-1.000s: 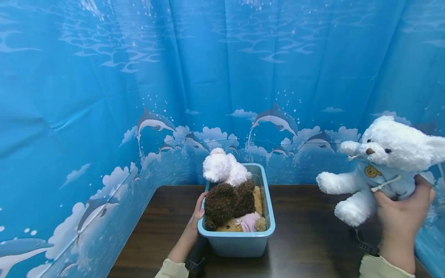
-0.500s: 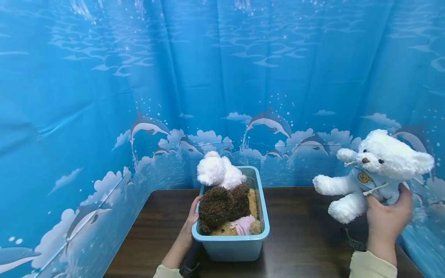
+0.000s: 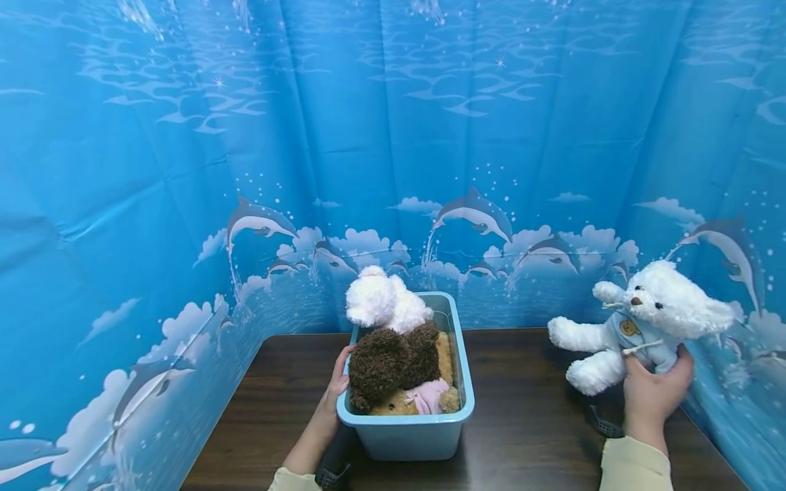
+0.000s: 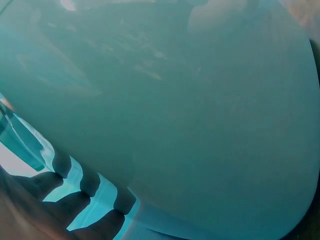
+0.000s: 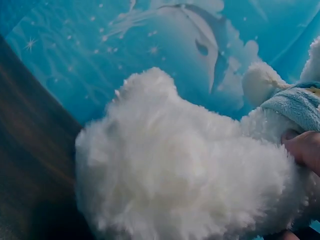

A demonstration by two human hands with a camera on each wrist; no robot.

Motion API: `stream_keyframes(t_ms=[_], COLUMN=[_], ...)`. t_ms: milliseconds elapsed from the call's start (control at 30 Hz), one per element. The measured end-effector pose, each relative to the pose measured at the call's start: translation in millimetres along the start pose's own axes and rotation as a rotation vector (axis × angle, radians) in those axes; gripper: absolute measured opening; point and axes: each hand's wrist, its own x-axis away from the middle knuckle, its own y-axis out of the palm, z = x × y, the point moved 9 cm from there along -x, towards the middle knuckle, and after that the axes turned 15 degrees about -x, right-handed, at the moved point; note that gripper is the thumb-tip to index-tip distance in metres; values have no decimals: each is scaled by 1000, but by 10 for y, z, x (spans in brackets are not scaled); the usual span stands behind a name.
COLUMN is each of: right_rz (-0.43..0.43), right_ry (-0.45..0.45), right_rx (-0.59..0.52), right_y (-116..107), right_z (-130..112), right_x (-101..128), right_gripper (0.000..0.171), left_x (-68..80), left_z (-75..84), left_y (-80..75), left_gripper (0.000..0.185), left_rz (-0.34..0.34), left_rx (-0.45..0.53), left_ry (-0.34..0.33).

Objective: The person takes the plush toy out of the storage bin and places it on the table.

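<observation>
My right hand (image 3: 651,392) grips a white teddy bear (image 3: 638,324) in a light blue top, low over the right end of the dark table (image 3: 528,409). In the right wrist view the bear's white leg (image 5: 180,170) fills the frame and my fingertip (image 5: 305,150) presses into its body. My left hand (image 3: 334,392) holds the left rim of a light blue plastic bin (image 3: 417,433) at the table's middle. The left wrist view shows the bin's wall (image 4: 190,110) close up, with my fingers (image 4: 75,205) curled on its rim. The bin holds a brown curly plush (image 3: 393,361), a white plush (image 3: 383,303) and a tan plush with pink cloth (image 3: 430,395).
A blue curtain printed with dolphins and clouds (image 3: 393,170) encloses the table on the left, back and right. Bare dark wood lies on either side of the bin.
My right hand has lowered the white bear and carried it farther away, toward the table's right end. My left hand stays on the bin's rim.
</observation>
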Motion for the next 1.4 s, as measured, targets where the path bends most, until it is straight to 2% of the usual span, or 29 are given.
stream_keyframes(t_ms=[67, 133, 200, 267, 433, 500, 567, 667, 700, 767, 833, 900, 1033, 1133, 1200, 1367, 1400], right_rz=[12, 20, 23, 20, -9, -19, -35, -71, -91, -121, -135, -128, -100, -92, -90, -92, -94], right_ry=[21, 37, 50, 76, 161, 178, 195, 238, 262, 299, 331, 344, 278, 209, 189, 184, 177], right_rx=[18, 41, 67, 83, 63, 52, 38, 27, 18, 18, 18, 34, 163, 268, 312, 414, 425], right_y=[-43, -85, -119, -141, -144, -139, -123, -78, -57, -22, -5, -12, -50, -66, -67, -31, -19], right_z=[102, 200, 298, 405, 626, 661, 674, 691, 703, 718, 743, 760, 729, 687, 683, 722, 725], right_x=[5, 5, 12, 23, 71, 79, 72, 56, 53, 50, 55, 62, 46, 29, 31, 35, 27], right_gripper=[90, 92, 91, 89, 90, 92, 94, 99, 101, 105, 108, 108, 97, 91, 89, 81, 79], left_x=[-63, -87, -93, -78, 74, 90, 30, -64, -76, -95, -92, -73, 58, 160, 98, -73, -89], left_z=[73, 88, 88, 75, -123, -151, -94, 29, 48, 78, 72, 62, -91, -191, -130, 78, 84], left_y=[26, 43, 51, 45, -5, -5, 6, 23, 23, 19, 5, -4, -33, -35, -14, 32, 33], left_gripper=[70, 74, 75, 73, 58, 56, 59, 66, 66, 68, 68, 69, 60, 58, 58, 66, 67], left_rz=[-28, -47, -48, -34, 26, 23, 7, -31, -37, -44, -42, -30, 20, 33, 23, -43, -52], left_rx=[56, 97, 108, 82, -61, -52, -19, 68, 81, 90, 91, 50, -82, -109, -82, 94, 121], left_ry=[134, 171, 169, 123, -196, -231, -124, 92, 143, 201, 196, 155, -144, -307, -207, 132, 142])
